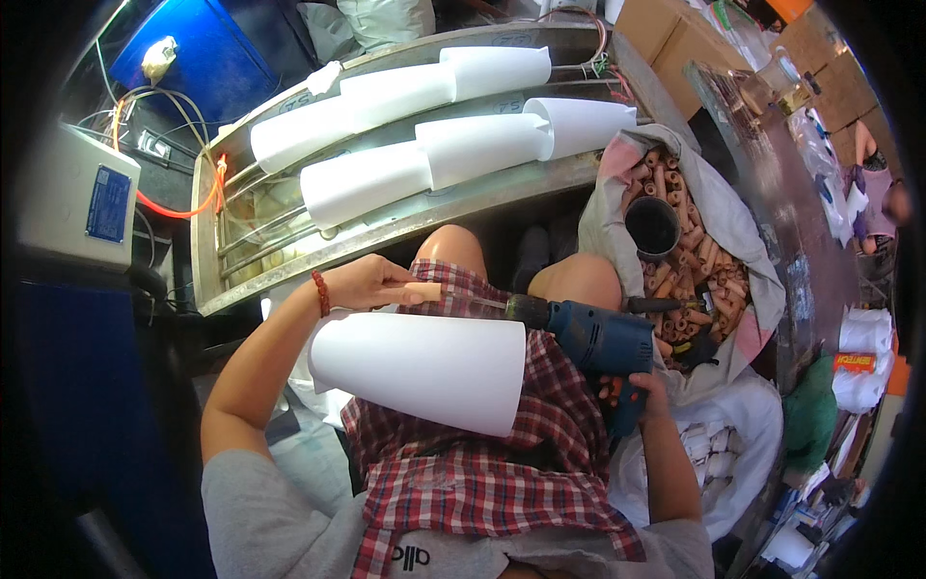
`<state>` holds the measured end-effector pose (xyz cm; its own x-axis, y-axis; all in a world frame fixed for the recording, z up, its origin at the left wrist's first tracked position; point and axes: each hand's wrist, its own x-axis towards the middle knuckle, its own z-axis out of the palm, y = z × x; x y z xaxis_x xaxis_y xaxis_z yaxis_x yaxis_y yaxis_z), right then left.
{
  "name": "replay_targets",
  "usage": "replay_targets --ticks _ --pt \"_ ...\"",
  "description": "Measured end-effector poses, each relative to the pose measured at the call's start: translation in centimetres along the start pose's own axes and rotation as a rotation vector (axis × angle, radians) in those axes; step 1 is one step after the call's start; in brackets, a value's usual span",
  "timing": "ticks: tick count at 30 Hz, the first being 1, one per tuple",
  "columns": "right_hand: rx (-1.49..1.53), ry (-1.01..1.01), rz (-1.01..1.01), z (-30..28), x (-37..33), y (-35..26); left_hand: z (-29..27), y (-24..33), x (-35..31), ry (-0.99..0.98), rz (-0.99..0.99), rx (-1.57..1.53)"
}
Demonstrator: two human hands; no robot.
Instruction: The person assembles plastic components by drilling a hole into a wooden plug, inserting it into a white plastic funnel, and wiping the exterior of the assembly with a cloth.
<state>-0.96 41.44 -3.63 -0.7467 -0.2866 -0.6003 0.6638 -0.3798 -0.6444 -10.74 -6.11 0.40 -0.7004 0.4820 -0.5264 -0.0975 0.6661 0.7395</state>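
The left hand (374, 283) pinches a small tan piece (425, 290); the right hand (655, 394) grips a blue drill (606, 340).

Left hand (367, 282) pinches, forearm (265, 362) slanting inward; right hand (652, 394) seems curled, partly hidden.

Drill (603, 338) is showing dark blue, grip speckled orange-red. Small stick (424, 290) is reading pale tan. Near cone (420, 372) is looking plain white; rack cones (371, 183) are matching it. Lap cloth (463, 502) is carrying red, navy and white plaid. Sleeve (256, 507) is showing plain grey, beaded bracelet (320, 292) reddish. Sack (757, 232) is showing off-white with pink patches; its rolls (666, 183) are showing orange-brown. Bin (203, 48) is reading bright blue.
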Motion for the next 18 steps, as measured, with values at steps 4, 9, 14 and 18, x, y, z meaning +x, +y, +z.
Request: replay_targets --ticks 4,9,14,18 --pt "-0.077 0.009 -0.004 1.0 -0.1 -0.9 0.1 1.5 0.6 -0.04 0.046 0.083" --pt "-0.068 0.014 0.051 1.8 -0.2 -1.9 0.7 2.3 2.2 -0.035 0.203 0.145" --pt "-0.02 -0.064 0.105 0.4 0.3 -2.4 0.8 3.5 2.2 -0.05 0.189 0.109" --pt "-0.056 -0.046 0.107 1.3 0.3 -3.1 0.9 3.7 1.9 -0.037 0.182 0.124"
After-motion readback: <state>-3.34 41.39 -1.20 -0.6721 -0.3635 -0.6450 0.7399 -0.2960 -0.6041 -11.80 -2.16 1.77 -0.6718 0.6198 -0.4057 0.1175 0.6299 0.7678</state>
